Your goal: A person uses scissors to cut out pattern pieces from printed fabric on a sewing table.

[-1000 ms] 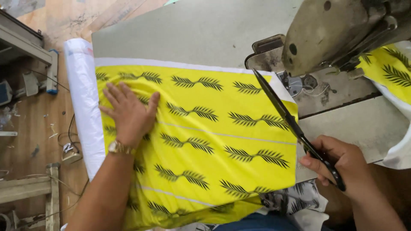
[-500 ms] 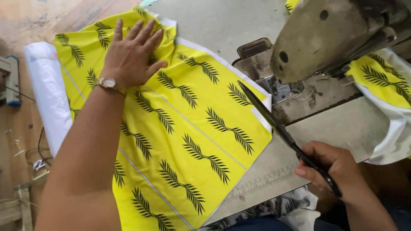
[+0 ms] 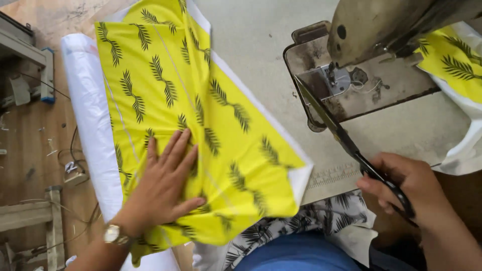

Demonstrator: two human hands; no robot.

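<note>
We saw the left hand (image 3: pixel 165 188) lying flat and fully open on the yellow cloth (image 3: pixel 201 125), palm down and fingers spread, gripping nothing and only pressing on the fabric. A wristwatch (image 3: pixel 114 234) sat on that wrist. The yellow cloth, printed with dark leaf sprigs, lay spread across the left part of the bench (image 3: pixel 261 45), running from the far edge down toward the near edge, with a white border along its right side and a white corner folded up at the near right. Under its left edge a white sheet (image 3: pixel 90 120) hung over the side of the bench.

The right hand (image 3: pixel 406 188) was closed around the black handles of a pair of scissors (image 3: pixel 346 140); the blades appeared shut and pointed away to the far left, their tip close to the foot of the sewing machine (image 3: pixel 381 30), which stood at the far right of the bench. More of the same yellow print (image 3: pixel 452 60) lay behind the machine at the far right. At the near edge, between the two hands, a white cloth with a dark leaf print (image 3: pixel 296 226) hung down over the person's lap.
</note>
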